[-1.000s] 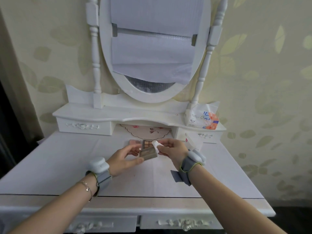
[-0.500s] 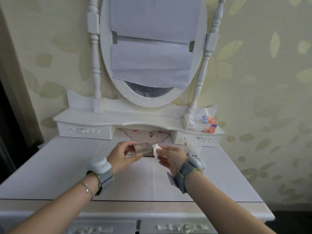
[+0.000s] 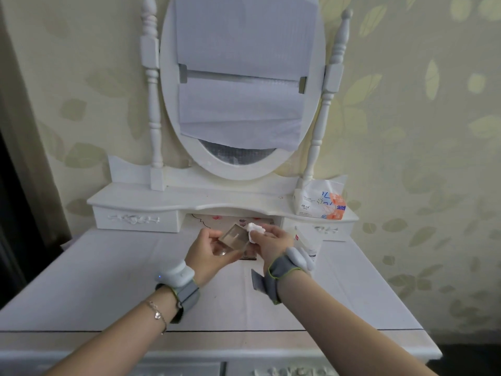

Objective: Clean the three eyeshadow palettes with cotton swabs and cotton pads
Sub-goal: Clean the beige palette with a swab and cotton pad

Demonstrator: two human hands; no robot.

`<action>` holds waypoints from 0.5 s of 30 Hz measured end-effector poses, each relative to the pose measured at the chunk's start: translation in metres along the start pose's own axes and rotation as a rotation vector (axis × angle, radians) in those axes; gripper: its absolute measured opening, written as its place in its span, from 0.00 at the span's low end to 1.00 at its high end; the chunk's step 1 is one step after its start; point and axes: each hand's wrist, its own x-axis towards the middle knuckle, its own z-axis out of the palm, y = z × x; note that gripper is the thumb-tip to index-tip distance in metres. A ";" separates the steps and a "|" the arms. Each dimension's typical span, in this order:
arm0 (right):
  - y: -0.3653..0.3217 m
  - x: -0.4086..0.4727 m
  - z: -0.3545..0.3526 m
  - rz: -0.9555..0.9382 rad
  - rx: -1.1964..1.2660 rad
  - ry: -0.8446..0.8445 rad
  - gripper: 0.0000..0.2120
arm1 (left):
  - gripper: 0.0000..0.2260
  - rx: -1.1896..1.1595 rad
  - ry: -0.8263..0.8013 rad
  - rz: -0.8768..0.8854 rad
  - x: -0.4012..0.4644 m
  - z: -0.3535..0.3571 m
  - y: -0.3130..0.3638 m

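Palette [image 3: 235,236]: small, clear-lidded, tilted in left hand [image 3: 206,253].

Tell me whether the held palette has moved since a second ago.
Yes. The palette in the left hand now shows its closed lid; earlier it stood open, beneath the vanity shelf.

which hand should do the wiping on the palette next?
Right hand: it already pinches the cotton pad at the palette's edge, while the left hand grips the palette.
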 end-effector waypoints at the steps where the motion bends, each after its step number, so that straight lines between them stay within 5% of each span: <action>1: -0.002 0.001 -0.001 -0.050 -0.049 -0.005 0.07 | 0.24 -0.037 0.023 -0.027 -0.001 0.002 0.003; 7: -0.017 -0.003 -0.009 -0.187 -0.151 -0.278 0.05 | 0.20 -0.384 -0.018 -0.284 0.002 -0.002 0.019; 11: -0.017 -0.001 -0.007 -0.115 -0.019 -0.311 0.04 | 0.12 -0.436 -0.179 -0.318 0.001 -0.001 0.031; 15: -0.022 -0.001 -0.006 0.037 0.023 -0.348 0.02 | 0.09 -0.365 -0.176 -0.298 0.003 -0.002 0.028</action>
